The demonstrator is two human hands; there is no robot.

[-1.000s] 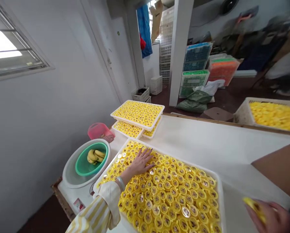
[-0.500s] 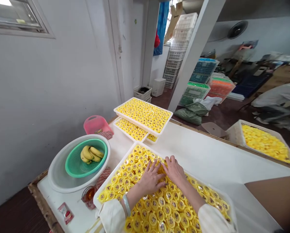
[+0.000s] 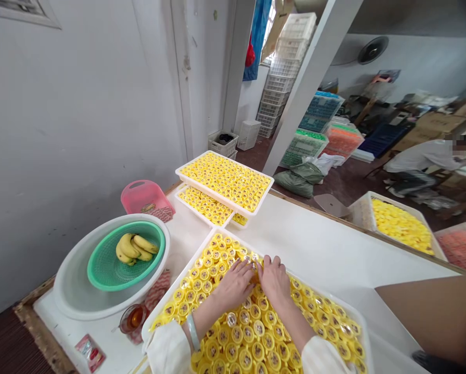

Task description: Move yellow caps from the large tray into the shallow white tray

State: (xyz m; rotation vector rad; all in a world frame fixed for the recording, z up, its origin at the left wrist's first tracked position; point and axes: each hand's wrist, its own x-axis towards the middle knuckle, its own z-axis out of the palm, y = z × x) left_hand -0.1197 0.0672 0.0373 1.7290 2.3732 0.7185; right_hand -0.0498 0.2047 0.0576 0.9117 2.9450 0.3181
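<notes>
Fingers (image 3: 243, 269) of the left hand (image 3: 235, 286) and right hand (image 3: 275, 283) rest released on yellow round caps (image 3: 252, 332) filling the near white tray (image 3: 178, 278); two further filled trays (image 3: 213, 193) stand stacked beyond.

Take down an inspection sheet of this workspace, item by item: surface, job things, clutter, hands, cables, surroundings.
surface: white-topped table with a wooden edge
job's things: white tray full of yellow plastic caps; two more filled trays beyond it, one partly over the other
clutter: bananas in a green basket inside a white basin; glass of amber liquid; red sachet; pink basket
hands: left hand and right hand rest side by side on the caps, bangle on the left wrist
cables: nothing seen
surroundings: stacked white crates, seated co-worker, crate of yellow caps
</notes>
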